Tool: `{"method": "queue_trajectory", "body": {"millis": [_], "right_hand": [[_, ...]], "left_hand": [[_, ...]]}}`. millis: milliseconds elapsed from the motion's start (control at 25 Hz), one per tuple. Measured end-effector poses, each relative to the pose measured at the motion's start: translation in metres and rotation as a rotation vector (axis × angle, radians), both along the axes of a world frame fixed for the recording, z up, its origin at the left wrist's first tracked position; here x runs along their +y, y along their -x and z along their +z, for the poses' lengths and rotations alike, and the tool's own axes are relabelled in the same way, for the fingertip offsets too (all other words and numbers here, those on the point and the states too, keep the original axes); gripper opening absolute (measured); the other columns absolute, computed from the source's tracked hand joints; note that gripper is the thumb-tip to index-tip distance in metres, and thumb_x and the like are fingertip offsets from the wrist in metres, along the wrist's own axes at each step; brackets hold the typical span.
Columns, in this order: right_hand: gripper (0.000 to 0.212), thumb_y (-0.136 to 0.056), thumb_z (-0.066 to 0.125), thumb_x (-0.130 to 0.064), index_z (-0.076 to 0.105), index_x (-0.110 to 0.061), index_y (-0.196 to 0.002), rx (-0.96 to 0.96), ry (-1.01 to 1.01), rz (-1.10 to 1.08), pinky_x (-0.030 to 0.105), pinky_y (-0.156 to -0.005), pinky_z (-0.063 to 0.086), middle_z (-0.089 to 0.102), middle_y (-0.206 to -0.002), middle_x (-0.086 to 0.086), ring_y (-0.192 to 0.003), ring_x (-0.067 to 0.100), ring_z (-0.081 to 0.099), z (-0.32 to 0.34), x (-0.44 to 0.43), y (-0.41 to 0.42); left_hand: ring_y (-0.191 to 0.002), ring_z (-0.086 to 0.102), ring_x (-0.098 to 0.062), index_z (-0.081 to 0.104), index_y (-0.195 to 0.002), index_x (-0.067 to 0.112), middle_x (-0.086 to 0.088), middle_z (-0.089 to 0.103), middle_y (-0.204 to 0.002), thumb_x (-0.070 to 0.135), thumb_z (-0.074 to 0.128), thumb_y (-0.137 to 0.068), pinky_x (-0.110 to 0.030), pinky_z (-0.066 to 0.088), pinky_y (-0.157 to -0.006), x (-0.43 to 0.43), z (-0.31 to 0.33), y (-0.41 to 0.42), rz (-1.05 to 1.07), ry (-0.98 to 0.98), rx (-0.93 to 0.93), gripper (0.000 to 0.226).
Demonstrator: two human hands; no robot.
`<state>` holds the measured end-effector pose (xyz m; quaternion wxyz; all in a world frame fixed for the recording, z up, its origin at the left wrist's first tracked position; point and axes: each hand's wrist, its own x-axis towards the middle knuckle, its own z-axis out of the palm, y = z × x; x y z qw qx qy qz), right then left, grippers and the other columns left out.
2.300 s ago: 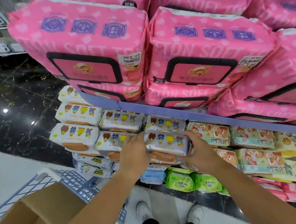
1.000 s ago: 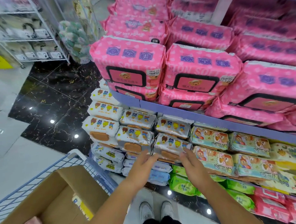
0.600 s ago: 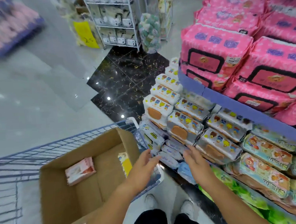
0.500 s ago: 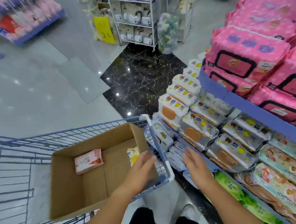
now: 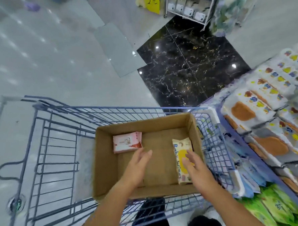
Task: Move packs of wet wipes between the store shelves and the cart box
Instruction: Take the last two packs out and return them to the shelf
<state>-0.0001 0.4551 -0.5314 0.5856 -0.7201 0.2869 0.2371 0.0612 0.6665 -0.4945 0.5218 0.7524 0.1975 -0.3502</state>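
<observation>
An open cardboard box (image 5: 104, 161) sits in a blue wire cart (image 5: 47, 154). Inside it lie a pink pack of wipes (image 5: 126, 144) at the far left and a cream-and-yellow pack (image 5: 180, 156) along the right wall. My left hand (image 5: 136, 167) hovers over the middle of the box, fingers apart, holding nothing. My right hand (image 5: 195, 169) is spread over the near end of the cream-and-yellow pack, fingers apart; contact is unclear. White packs with cartoon prints (image 5: 259, 106) fill the store shelf on the right.
The shelf's purple edge (image 5: 251, 152) runs close to the cart's right side. Green packs (image 5: 272, 208) lie lower right. A white wire rack (image 5: 190, 3) and a yellow sign (image 5: 151, 1) stand far across the glossy floor.
My view swung left and down from the shelf to the cart. Both hands let go of the silver pack on the shelf and moved empty over the box.
</observation>
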Motion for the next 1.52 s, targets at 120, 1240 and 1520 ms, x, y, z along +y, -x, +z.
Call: {"method": "queue_trajectory", "body": {"millis": [120,1240,1520], "right_hand": [[0.059,-0.101,0.048,-0.046,0.033,-0.027,-0.155,0.059,0.055,-0.046,0.036,-0.115,0.034,0.036,-0.159,-0.006,-0.143,0.014,0.037,-0.040,0.024,-0.023],[0.108,-0.067,0.080,-0.066,0.031,-0.011,-0.147,0.610,0.378,-0.377,0.049,-0.101,0.044,0.043,-0.145,0.015,-0.128,0.039,0.048,-0.231,0.059,-0.054],[0.071,-0.058,0.093,-0.048,0.062,-0.019,-0.114,0.465,0.274,-0.131,0.037,-0.081,0.055,0.073,-0.103,-0.002,-0.095,0.020,0.068,-0.243,0.003,-0.081]], "left_hand": [[-0.122,0.042,-0.002,0.046,-0.140,0.031,0.018,0.052,-0.131,0.048,0.051,-0.103,-0.025,0.026,-0.100,0.034,-0.041,-0.032,0.009,-0.017,0.063,0.042],[-0.094,0.049,-0.022,0.044,-0.142,0.007,-0.014,0.039,-0.140,0.050,0.065,-0.094,-0.033,0.042,-0.083,0.111,-0.276,-0.105,0.026,-0.605,0.037,0.067],[-0.096,0.059,-0.020,0.033,-0.132,0.009,-0.005,0.060,-0.117,0.047,0.078,-0.085,-0.035,0.047,-0.080,0.114,-0.286,-0.123,0.299,-0.405,0.108,0.075]]}}
